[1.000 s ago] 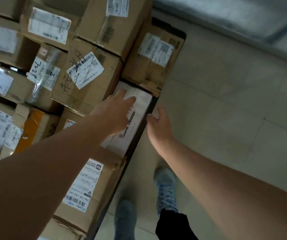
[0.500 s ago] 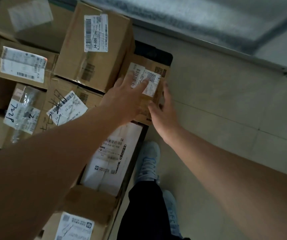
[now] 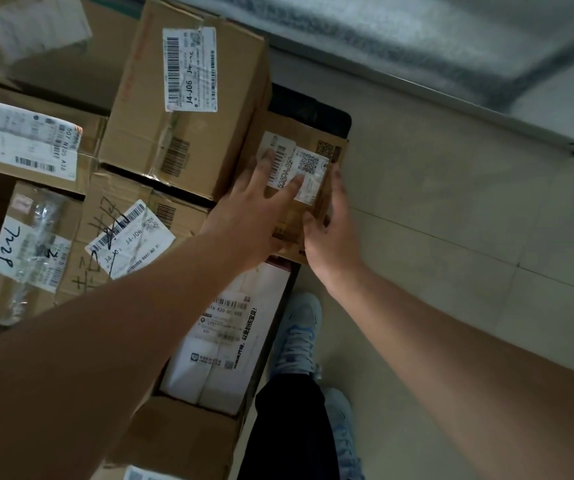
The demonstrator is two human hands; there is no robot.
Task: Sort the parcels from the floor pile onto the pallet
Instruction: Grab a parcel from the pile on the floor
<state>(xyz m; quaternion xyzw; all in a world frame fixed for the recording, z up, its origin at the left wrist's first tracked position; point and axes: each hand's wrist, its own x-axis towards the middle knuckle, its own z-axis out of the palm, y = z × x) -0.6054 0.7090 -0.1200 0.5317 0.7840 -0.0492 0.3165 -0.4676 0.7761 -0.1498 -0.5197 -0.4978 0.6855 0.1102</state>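
A small brown cardboard parcel with white labels and a QR code sits at the far right corner of the black pallet. My left hand lies flat on its top, fingers spread over the labels. My right hand rests against the parcel's right side with its fingers straight along the edge and its thumb on the near top edge. Just nearer on the pallet lies a white parcel.
A tall box labelled J4-J06 stands directly left of the small parcel. Several more labelled cartons fill the pallet to the left. Tiled floor lies to the right, a grey wall beyond. My shoes stand beside the pallet edge.
Both hands moved from the white parcel forward onto the small brown corner parcel. I stepped forward along the pallet edge.
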